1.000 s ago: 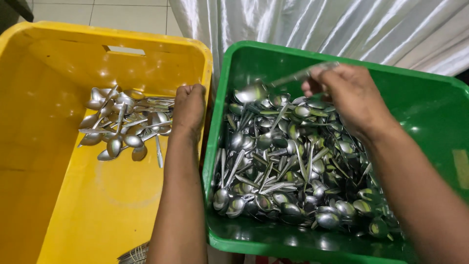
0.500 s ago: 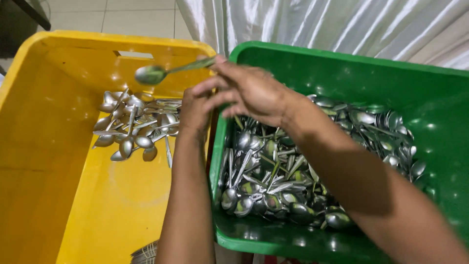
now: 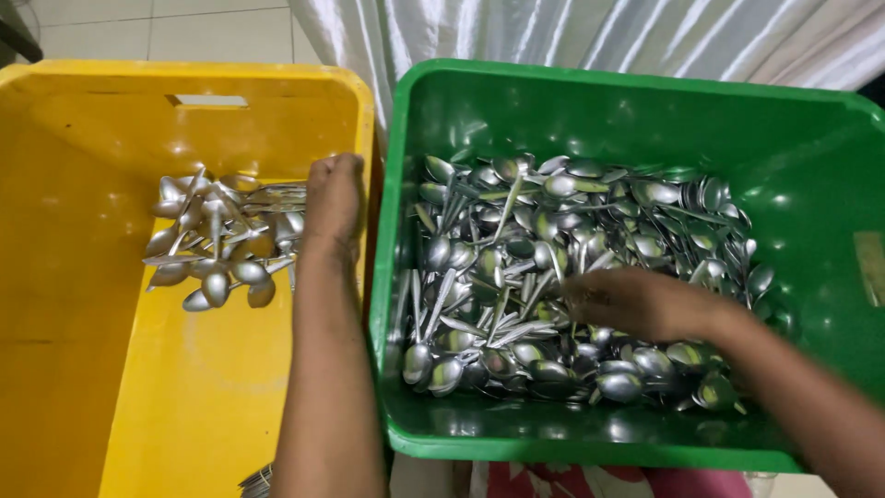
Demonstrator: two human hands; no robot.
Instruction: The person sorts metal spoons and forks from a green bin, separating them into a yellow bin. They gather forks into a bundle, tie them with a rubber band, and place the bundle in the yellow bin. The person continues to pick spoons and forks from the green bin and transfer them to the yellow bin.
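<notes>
Two large plastic crates are seen side by side on a tiled floor (image 3: 111,23), with a white draped cloth (image 3: 572,37) hanging behind them. The green crate (image 3: 590,101) fills the right half of the view, and its bottom is covered almost from wall to wall by a deep heap of metal spoons (image 3: 516,240), lying crossed over one another with bowls and handles pointing every way. The yellow crate (image 3: 74,304) takes up the left half; a slot handle is cut into its far wall, and a much smaller pile of spoons (image 3: 217,235) is gathered near its far right corner, while the near part of its floor is left bare. At the yellow crate's near edge a further cluster of metal handles (image 3: 258,480) is just visible. The right hand (image 3: 636,300) is laid palm down on the heap in the green crate, toward the near right side, its fingers spread loosely among the spoons; motion blur means it cannot be told whether any spoon is pinched. The left hand (image 3: 334,198) is curled over the yellow crate's right rim, beside the smaller pile, with the fingers bent downward inside the wall; whether a spoon is enclosed cannot be told.
</notes>
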